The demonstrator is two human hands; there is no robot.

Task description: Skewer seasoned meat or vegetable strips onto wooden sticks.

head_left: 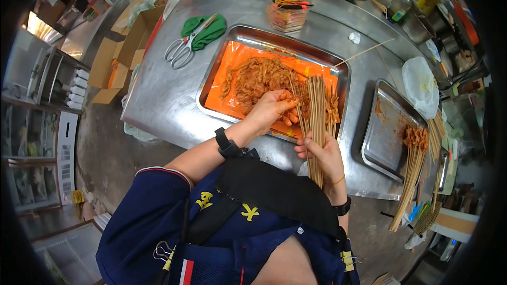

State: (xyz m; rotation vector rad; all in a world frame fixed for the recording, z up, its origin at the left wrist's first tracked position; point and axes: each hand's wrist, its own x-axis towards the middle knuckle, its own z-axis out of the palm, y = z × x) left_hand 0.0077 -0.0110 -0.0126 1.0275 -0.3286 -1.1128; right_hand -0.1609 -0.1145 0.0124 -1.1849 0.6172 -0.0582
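My right hand (325, 155) is wrapped round a thick bundle of thin wooden skewers (317, 111), their upper ends over the tray. My left hand (275, 110), its fingertips smeared with red sauce, is pinched beside the bundle's left edge. What lies between those fingers is too small to tell. Beyond the left hand, a heap of sauced meat-like strips (259, 80) rests on an orange sheet (216, 96) in a metal tray (200, 91). Sauced pieces on skewers (332, 106) show at the bundle's right side, partly hidden.
Scissors (181, 53) lie on a green cloth (212, 34) at the table's left. A plastic tub (287, 15) stands behind the tray. To the right, a second tray (369, 145) bears loaded skewers (414, 155) jutting past its edge, near a white plastic bag (421, 85).
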